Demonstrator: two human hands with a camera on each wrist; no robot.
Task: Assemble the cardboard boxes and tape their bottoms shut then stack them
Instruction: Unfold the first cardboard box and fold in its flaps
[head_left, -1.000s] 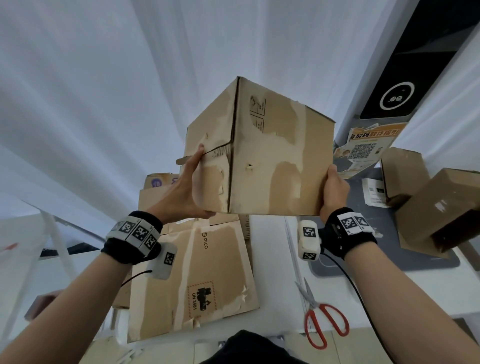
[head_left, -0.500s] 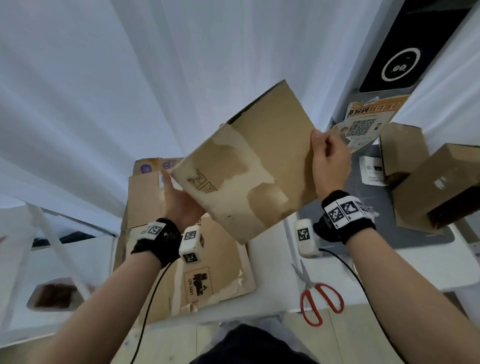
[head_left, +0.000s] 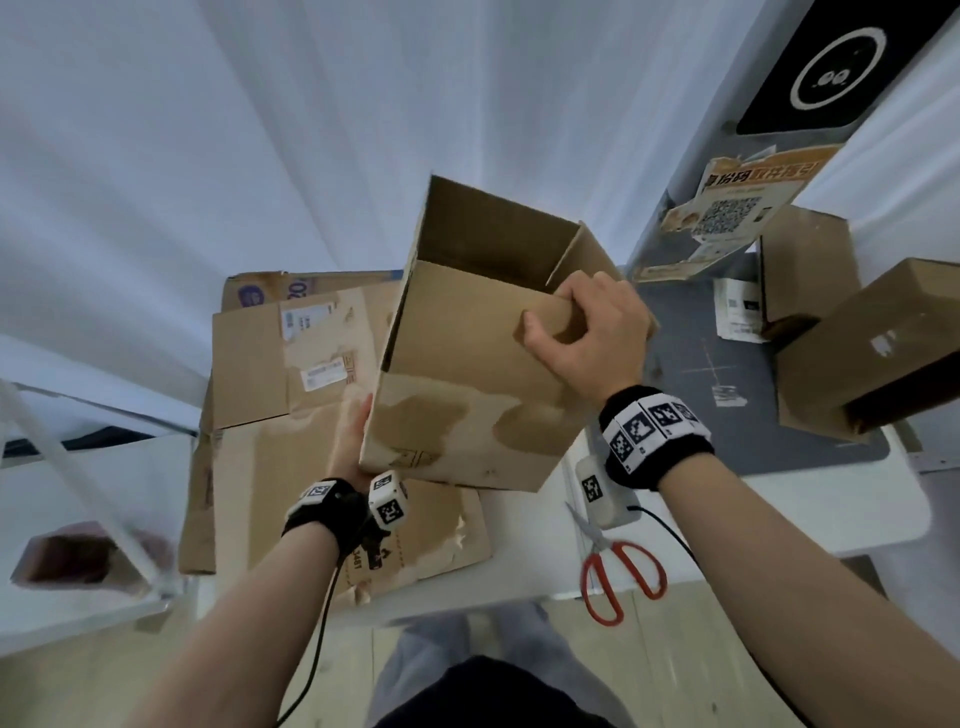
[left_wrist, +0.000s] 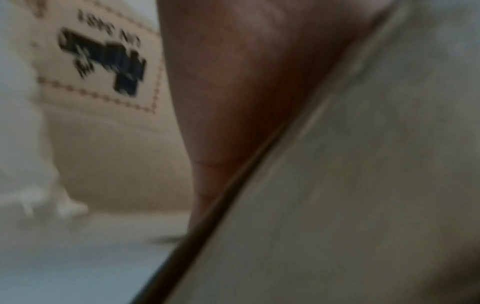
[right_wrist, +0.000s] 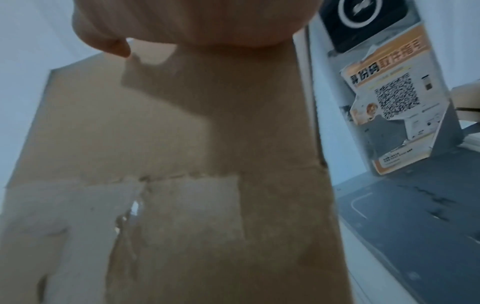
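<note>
I hold a worn brown cardboard box (head_left: 467, 374) tilted in the air above the table, its open end facing up and away. My right hand (head_left: 592, 332) grips the near right rim, fingers hooked inside and thumb on the outer wall. My left hand (head_left: 353, 436) lies flat against the box's lower left side, most of its fingers hidden behind it. The left wrist view shows my palm (left_wrist: 246, 82) against the box wall (left_wrist: 363, 185). In the right wrist view the box wall (right_wrist: 182, 164) has torn paper patches below my hand (right_wrist: 182, 20).
Flattened cardboard sheets (head_left: 260, 374) lie on the white table (head_left: 530, 545) under the box. Red-handled scissors (head_left: 618, 577) sit near the front edge. Two assembled boxes (head_left: 878, 353) stand at the right on a grey mat (head_left: 727, 374), by a QR-code sign (head_left: 727, 208).
The box has turned over: its closed face pointed at me before, now the open end shows. My right hand moved to the rim and my left hand slid under the lower left side.
</note>
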